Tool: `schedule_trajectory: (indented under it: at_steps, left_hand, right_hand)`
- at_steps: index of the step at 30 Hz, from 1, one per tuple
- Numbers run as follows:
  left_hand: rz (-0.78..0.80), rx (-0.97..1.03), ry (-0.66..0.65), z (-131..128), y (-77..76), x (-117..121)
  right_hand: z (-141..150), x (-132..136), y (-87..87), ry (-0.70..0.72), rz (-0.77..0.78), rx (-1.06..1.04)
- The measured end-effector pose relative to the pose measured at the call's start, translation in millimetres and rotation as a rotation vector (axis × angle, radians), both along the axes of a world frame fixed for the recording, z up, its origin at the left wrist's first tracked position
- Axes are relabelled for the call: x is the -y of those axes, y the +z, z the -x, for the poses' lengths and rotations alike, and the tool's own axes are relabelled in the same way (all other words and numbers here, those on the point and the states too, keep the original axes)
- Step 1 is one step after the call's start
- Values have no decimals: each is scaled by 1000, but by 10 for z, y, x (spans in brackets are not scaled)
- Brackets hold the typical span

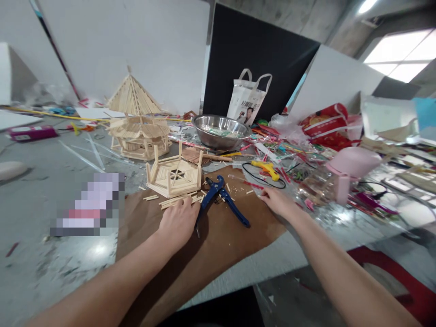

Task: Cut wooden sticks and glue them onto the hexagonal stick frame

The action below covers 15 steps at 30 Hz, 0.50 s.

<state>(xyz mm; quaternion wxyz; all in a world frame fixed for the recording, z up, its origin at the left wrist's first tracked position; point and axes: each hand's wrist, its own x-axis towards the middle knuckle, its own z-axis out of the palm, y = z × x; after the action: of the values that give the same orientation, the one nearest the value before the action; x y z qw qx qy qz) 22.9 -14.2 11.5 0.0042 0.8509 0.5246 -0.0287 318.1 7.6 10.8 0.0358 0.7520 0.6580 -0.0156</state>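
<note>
My left hand [180, 220] rests low over the brown mat [235, 245], its fingers curled down at a bunch of thin wooden sticks [170, 201]. Its fingertips are hidden, and its edge lies against a handle of the blue-handled cutter [213, 193], which lies spread apart. At the mat's right edge, my right hand [277, 202] has its fingers pressed together beside a red strip [254, 185]; what they pinch, if anything, is hidden. Just beyond my left hand stands a hexagonal wooden-stick base [175, 176] with short upright posts.
Behind the base rises a tiered stick pavilion [134, 118]. A steel bowl [221, 131] and a white tote bag [248, 100] stand at the back. A yellow glue gun [265, 169] with a black cord lies right of centre. A pink-lidded jug [344, 177] and clutter fill the right.
</note>
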Motion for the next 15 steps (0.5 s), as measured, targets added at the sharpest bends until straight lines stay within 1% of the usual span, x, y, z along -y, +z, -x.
schedule_trajectory:
  at_steps: [2,4,9,13,15]
  left_hand:
    - [-12,12,-9,-3,-8,4]
    - [-26,26,-12,-2,-27,5]
    - [-33,30,-23,9,-69,-6]
    - [-53,49,-42,16,-75,-12]
    - [-58,55,-51,17,-72,-9]
  right_hand:
    - [18,-7,-40,-5,1,-4]
    - [47,-17,-39,-1,-15,-4]
    - [134,-72,-1,94,-82,-15]
    - [188,-135,-15,187,-81,-44]
    - [189,-152,-22,172,-53,-51]
